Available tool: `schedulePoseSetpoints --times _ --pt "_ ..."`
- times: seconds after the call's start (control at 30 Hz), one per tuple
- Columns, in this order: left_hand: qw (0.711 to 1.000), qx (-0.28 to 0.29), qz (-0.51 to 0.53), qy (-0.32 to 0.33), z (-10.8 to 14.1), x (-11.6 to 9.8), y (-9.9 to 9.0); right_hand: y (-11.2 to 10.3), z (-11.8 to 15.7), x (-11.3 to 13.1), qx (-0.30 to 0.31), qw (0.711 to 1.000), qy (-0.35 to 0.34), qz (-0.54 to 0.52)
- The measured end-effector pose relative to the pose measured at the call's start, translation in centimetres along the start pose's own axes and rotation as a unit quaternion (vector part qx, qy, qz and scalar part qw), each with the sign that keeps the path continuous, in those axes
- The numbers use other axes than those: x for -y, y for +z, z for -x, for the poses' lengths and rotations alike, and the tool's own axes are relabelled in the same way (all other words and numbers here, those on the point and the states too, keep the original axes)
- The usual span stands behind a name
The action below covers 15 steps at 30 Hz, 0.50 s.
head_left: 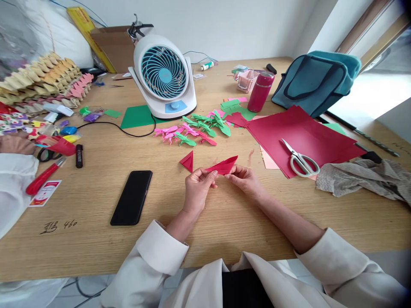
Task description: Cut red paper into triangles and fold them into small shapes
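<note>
A folded piece of red paper (224, 165) is held between both hands above the wooden table. My left hand (199, 185) pinches its left end between thumb and fingers. At the lower right edge, my right hand (243, 179) grips the same paper with thumb and fingertips. Just beyond my left hand lies a small folded red triangle (188, 161). Farther back sits a heap of folded pink paper pieces (171, 132) and green paper pieces (207, 123). White-handled scissors (300, 160) rest on red paper sheets (308, 132) to the right.
A black phone (131, 197) lies left of my hands. Behind the heap stands a white fan (165, 75). A red bottle (260, 92), a teal bag (316, 83) and a grey cloth (359, 175) are at right. Another person's sleeve (16, 188) is at far left.
</note>
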<state>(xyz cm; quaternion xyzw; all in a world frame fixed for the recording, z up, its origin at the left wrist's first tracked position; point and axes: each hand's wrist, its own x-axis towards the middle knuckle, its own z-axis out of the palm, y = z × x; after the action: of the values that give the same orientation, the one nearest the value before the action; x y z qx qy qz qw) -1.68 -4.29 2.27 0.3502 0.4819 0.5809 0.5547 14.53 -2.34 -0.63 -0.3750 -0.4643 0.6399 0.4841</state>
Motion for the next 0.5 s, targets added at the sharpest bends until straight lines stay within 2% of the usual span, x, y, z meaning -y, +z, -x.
schedulePoseSetpoints --times 0.5 --pt "0.999 0.04 0.013 0.004 -0.01 -0.34 -0.1 0.47 0.19 0.73 -0.032 0.999 0.002 -0.012"
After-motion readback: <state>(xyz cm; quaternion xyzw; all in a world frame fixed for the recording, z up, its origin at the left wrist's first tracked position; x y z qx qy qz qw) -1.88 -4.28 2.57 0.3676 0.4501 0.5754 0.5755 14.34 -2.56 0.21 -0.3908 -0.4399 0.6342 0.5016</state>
